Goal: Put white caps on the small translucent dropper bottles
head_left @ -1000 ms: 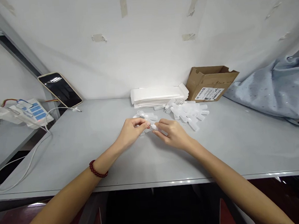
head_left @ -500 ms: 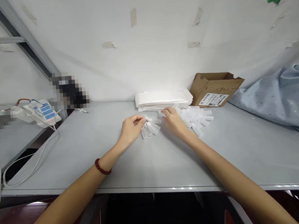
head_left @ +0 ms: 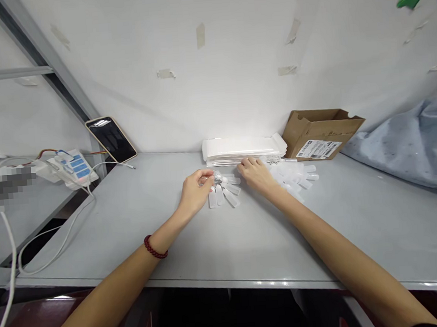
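My left hand (head_left: 197, 191) is closed in a pinch at the hub of a small fan of translucent plastic tabs (head_left: 230, 197). The rounded strips spread out to the right and toward me, resting on or just above the table. My right hand (head_left: 256, 174) reaches in from the right, its fingers curled and pointing down, close to the left side of a bigger pile of the same tabs (head_left: 298, 175). Its fingertips are partly hidden, and whatever they hold cannot be made out.
A stack of flat white cartons (head_left: 244, 150) lies behind the hands. At its right stands an open cardboard box (head_left: 320, 133) with a label. A phone (head_left: 113, 140) leans on the wall. A power strip (head_left: 77, 168) with cables sits left, pale blue cloth (head_left: 410, 146) right.
The view has shifted slightly. My right hand has curled its fingers; the tab that stuck out from its fingertips is no longer visible. My left hand stays at the fan, whose tabs look more spread.
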Demonstrator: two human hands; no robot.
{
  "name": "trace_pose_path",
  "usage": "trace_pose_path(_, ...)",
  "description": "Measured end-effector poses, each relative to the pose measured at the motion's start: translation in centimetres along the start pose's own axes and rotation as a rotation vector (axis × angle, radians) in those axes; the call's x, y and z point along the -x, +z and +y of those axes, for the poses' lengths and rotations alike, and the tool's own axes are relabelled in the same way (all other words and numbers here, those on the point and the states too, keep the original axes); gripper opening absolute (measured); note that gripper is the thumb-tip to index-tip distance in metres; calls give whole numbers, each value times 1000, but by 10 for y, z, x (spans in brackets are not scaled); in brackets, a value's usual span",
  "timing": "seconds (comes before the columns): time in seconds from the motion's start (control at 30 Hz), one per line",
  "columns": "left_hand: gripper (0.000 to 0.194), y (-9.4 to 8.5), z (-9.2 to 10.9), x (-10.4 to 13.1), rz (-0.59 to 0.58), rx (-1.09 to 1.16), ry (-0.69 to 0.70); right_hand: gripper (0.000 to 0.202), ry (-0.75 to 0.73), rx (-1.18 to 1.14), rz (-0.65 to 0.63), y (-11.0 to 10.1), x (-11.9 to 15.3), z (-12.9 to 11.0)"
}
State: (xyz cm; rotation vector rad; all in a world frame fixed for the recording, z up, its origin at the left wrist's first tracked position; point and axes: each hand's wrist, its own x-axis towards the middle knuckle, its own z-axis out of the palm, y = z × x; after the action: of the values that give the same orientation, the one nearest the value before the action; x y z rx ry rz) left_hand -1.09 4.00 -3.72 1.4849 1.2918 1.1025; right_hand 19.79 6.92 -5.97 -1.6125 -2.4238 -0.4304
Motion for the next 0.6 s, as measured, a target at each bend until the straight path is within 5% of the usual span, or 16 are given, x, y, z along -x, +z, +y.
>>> trace_pose_path(0.1,24,1,1,1,-6,17,7,34,53,-138,127,-14,8,2)
trace_pose_path(0.2,26,3,-1,2,-26,46,22,18,236,-613,428,-28,20,4)
trace_pose_path(0.27,27,4,-3,2,-54,63,28,16,412,-954,502,-34,29,4)
trace_pose_path(0.43,33,6,-8,3,-135,76,24,26,644,-1569,352,-40,38,-1)
trace_pose_path(0.6,39,5,-2,7,-214,146,-37,28,625,-1767,251,-43,39,-12)
